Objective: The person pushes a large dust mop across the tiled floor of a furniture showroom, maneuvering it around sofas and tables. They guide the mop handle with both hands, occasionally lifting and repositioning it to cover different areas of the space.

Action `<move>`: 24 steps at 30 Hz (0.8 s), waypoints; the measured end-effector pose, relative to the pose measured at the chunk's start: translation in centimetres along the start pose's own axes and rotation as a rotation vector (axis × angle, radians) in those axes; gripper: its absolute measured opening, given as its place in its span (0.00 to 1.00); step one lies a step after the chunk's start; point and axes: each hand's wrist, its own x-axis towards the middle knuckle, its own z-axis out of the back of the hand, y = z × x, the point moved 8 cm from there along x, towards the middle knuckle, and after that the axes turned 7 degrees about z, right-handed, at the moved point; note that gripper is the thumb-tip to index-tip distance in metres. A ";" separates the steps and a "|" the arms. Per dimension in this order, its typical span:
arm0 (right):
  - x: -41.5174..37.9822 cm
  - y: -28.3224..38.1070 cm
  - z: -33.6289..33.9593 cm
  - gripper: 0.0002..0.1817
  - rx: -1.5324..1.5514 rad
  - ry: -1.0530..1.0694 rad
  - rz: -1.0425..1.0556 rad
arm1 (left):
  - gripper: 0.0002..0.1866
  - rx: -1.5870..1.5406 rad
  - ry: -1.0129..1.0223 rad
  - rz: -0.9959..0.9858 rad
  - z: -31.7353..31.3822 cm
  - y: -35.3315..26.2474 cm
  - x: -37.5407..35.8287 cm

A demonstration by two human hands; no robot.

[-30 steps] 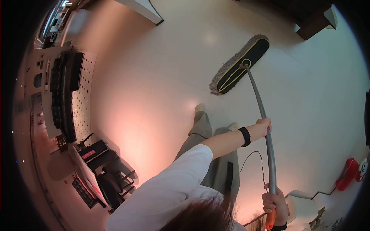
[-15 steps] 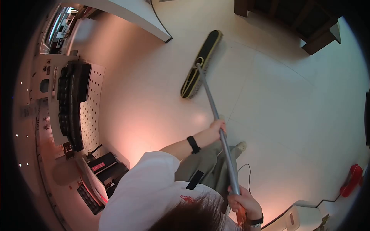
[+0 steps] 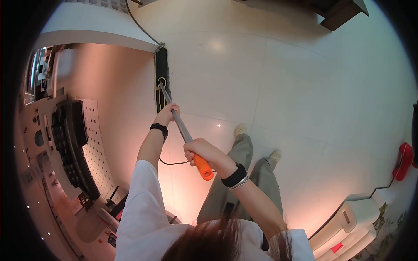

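A push broom [image 3: 161, 65] with a long black head, yellow trim and dark bristles lies with its head on the pale floor, beside the end of a white wall. Its grey pole [image 3: 181, 126] slopes from the head toward my body. My left hand [image 3: 169, 113] is closed around the pole, low down near the head. Higher up, my right hand [image 3: 201, 152] grips the pole just above the orange handle end [image 3: 203, 167], which sticks out below the fist. Both wrists wear black bands.
The white wall end [image 3: 100, 39] stands at upper left, dark wooden furniture [image 3: 344, 13] at the top right. A black tufted sofa [image 3: 72, 139] is on the left. Cream seating [image 3: 357, 213] and a red object [image 3: 402, 161] are at right. A thin cable [image 3: 174, 163] shows near my legs.
The broom head has swung left and turned nearly upright in view, up against the wall end. Both hands moved left with it, and my right hand came up and closer to my left.
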 end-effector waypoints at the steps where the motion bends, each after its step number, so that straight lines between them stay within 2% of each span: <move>1: -0.5 0.6 0.5 0.07 0.029 -0.001 0.011 | 0.11 -0.023 -0.004 0.021 -0.7 0.6 0.2; 3: -1.9 1.8 1.3 0.06 0.093 -0.002 0.037 | 0.11 -0.067 -0.016 0.062 -2.3 2.0 0.5; 6: -4.5 2.8 2.2 0.06 0.019 -0.010 0.079 | 0.11 -0.114 -0.040 0.113 -5.1 3.5 0.9; 7: -5.5 3.2 2.5 0.06 0.010 -0.011 0.080 | 0.10 -0.185 -0.093 0.216 -5.7 4.5 1.3; 10: -10.2 5.2 5.6 0.07 0.025 -0.039 0.106 | 0.12 0.090 -0.011 0.200 -10.3 6.5 4.9; 13: -15.2 7.6 10.0 0.02 0.098 -0.088 0.138 | 0.11 0.032 0.034 0.198 -19.4 12.1 3.4; 18: -25.7 12.2 19.3 0.05 0.273 -0.122 0.246 | 0.11 0.058 0.094 0.257 -32.5 23.1 5.9; 20: -31.3 13.4 23.5 0.06 0.395 -0.123 0.277 | 0.09 0.230 0.106 0.203 -37.7 28.8 7.0; 22: -36.9 13.8 28.9 0.08 0.589 -0.085 0.280 | 0.07 0.639 0.073 0.058 -41.8 34.4 11.9; 24: -43.9 14.4 33.3 0.08 0.736 -0.117 0.281 | 0.08 1.086 0.005 -0.196 -47.9 42.6 7.6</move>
